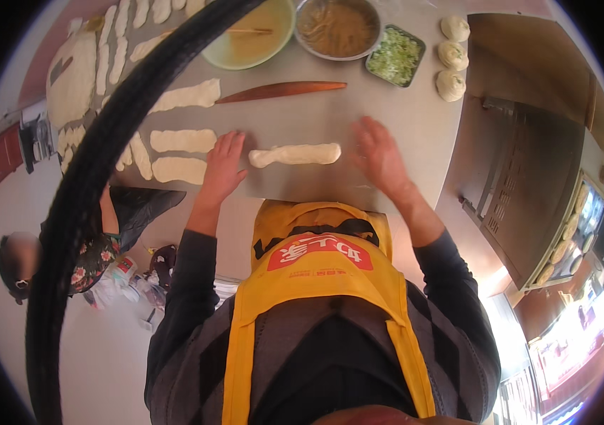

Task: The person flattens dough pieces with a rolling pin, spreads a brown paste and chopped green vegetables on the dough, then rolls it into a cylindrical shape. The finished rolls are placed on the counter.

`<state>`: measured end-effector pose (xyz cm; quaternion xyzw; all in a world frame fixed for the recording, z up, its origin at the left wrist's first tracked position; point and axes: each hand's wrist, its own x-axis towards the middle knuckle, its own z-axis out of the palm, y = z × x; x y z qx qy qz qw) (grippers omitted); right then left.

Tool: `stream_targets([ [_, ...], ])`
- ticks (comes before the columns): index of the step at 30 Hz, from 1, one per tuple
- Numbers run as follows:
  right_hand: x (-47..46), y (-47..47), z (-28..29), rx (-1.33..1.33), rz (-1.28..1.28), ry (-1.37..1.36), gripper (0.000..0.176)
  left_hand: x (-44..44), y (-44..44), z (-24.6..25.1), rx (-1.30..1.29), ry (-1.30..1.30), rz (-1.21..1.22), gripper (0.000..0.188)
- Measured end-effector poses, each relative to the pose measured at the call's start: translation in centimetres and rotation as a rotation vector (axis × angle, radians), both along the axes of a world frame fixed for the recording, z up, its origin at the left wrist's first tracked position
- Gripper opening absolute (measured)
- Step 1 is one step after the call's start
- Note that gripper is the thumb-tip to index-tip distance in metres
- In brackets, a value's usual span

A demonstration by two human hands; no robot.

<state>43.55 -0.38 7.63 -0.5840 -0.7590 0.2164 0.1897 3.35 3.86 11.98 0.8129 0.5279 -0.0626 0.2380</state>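
A single strip of dough (296,154) lies crosswise on the metal worktable (302,114), narrower and knobbed at its left end. To its left, my left hand (223,162) is palm down and empty, its thumb apart from the fingers. Its outer edge is beside two flattened dough strips, an upper one (182,141) and a lower one (177,169); whether it touches them I cannot tell. My right hand (379,154), slightly blurred, is spread to the right of the single strip and holds nothing. A tapered wooden rolling pin (286,92) lies beyond, next to a longer dough strip (190,96).
At the back stand a pale green bowl (249,53) of batter-like liquid, a steel bowl (339,50) of brown paste and a tray of chopped scallions (395,56). Coiled dough buns (452,56) line the right edge. A black strap (116,127) crosses the view; another person (89,260) is at left.
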Motion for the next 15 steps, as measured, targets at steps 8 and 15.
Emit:
stream_targets([
  [8, -10.0, -0.6, -2.3, -0.25, 0.066, -0.053, 0.056, 0.1, -0.1, -5.5, -0.136, -0.427, -0.069, 0.045],
  [15, -7.2, -1.0, 4.3, 0.095, 0.006, 0.022, 0.038, 1.6, 1.8, -2.6, 0.105, -0.728, -0.08, 0.036],
])
